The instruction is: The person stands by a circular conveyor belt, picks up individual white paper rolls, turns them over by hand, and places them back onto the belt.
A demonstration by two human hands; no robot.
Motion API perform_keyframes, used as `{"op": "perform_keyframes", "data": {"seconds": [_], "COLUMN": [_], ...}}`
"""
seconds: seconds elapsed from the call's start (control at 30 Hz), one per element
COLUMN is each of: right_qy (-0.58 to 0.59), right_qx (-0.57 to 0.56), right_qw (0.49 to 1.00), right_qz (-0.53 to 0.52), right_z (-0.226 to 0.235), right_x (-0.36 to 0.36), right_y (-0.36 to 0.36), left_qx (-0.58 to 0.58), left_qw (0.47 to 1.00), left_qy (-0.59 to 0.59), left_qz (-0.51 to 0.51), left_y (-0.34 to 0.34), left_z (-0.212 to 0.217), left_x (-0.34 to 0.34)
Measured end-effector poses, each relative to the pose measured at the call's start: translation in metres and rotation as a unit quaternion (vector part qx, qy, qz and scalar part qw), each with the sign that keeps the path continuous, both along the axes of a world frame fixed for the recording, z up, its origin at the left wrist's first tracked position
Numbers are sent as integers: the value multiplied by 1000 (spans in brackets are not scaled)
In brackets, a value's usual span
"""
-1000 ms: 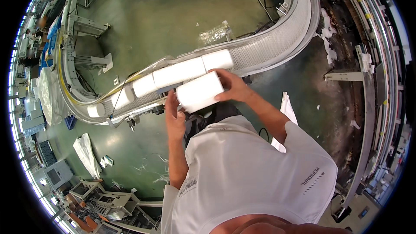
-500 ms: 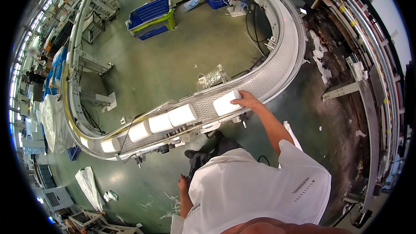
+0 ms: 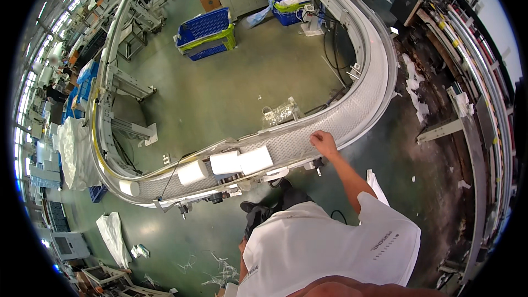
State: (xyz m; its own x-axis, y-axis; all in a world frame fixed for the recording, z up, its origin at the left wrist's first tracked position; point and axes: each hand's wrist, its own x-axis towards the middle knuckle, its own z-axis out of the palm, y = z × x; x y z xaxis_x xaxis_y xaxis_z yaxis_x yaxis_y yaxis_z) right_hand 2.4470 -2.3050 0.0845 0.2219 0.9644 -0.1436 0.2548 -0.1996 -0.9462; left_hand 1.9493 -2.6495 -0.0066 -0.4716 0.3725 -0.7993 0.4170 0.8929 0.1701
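My right hand (image 3: pixel 323 142) hovers over the conveyor belt (image 3: pixel 344 111), its fingers curled in with nothing visible in them. To its left, a white roll (image 3: pixel 256 159) lies on its side on the belt, apart from the hand. Touching that one is a second white roll (image 3: pixel 225 162). Farther left along the belt lie a third white roll (image 3: pixel 192 172) and a smaller-looking one near the left bend. Down beside my dark trousers is my left hand (image 3: pixel 242 245), mostly hidden by my shirt and leg; its fingers do not show clearly.
The conveyor curves away on both sides, with metal rails and legs. Beyond it stand a blue crate (image 3: pixel 206 33) with a yellow-green band and another blue crate (image 3: pixel 287 14) holding white material. A clear plastic piece (image 3: pixel 281 113) lies behind the belt. Machine rails (image 3: pixel 467 148) run along the right.
My right hand has let go of the white roll it held, which is now left of the hand. The whole view has shifted slightly. My left hand has become more hidden.
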Motion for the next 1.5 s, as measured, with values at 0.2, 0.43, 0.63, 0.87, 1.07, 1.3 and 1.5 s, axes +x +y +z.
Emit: {"op": "perform_keyframes", "data": {"seconds": [0.2, 0.43, 0.63, 0.87, 1.07, 1.3, 1.5], "right_qy": [72, 54, -82, -167, -162, 51, 127], "right_qx": [15, 12, 67, 75, 103, 86, -42], "right_qw": [996, 992, 989, 975, 974, 989, 979], "right_qz": [58, 117, 100, 125, 120, 109, 157], "right_z": [45, 37, 30, 47, 50, 68, 54], "right_x": [-29, -70, -81, -88, -85, -83, -73], "right_y": [-12, -20, -21, -23, -27, -47, -136], "left_qx": [32, 60, 88, 122, 148, 243, 509], "left_qw": [997, 993, 978, 961, 945, 889, 741], "left_qy": [1, 7, 21, 21, 26, 32, 100], "left_qz": [-68, -105, -188, -246, -290, -386, -426], "left_y": [3, 1, 0, -15, -12, -4, 4], "left_z": [0, -1, 4, -11, -15, -30, -29], "left_x": [-1, -8, -3, 17, 20, 8, 6]}}
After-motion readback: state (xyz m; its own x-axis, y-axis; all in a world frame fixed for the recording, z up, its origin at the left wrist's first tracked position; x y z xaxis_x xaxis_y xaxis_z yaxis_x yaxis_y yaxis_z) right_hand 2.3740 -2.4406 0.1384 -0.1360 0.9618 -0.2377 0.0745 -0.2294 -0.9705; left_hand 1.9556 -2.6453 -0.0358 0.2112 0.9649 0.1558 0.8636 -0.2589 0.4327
